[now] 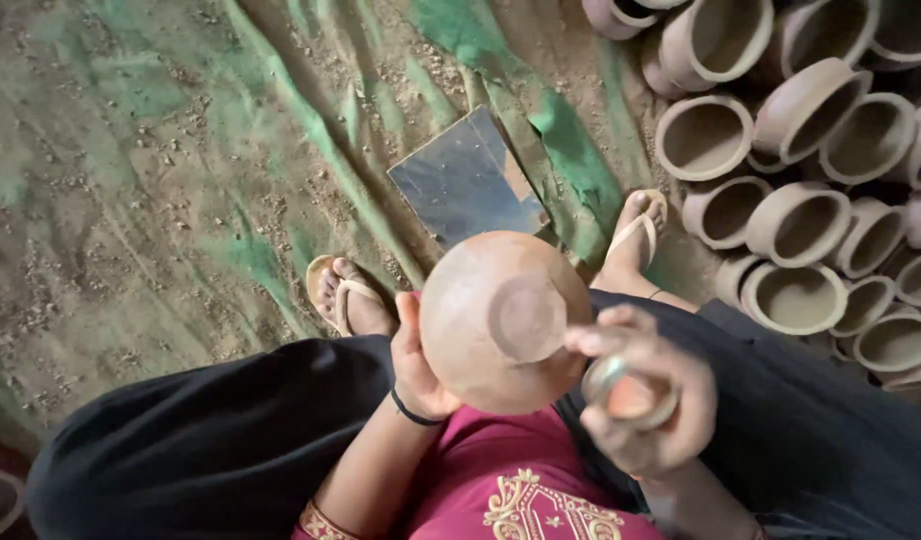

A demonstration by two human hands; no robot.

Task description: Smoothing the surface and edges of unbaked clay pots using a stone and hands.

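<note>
Burnishing upturned clay pot (501,320) over lap: our left hand (416,365) cups its side, right hand (641,405) fingers clamped on small round tool (629,392). We judge next: press tool to base.

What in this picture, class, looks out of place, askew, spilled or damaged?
Nothing looks damaged. The round brown clay pot is bottom-up, cradled by the left hand, while the right hand holds a small round tool at its base. The stacked unfired clay pots tilt at various angles. Loose grit is scattered over the green tarpaulin.
</note>
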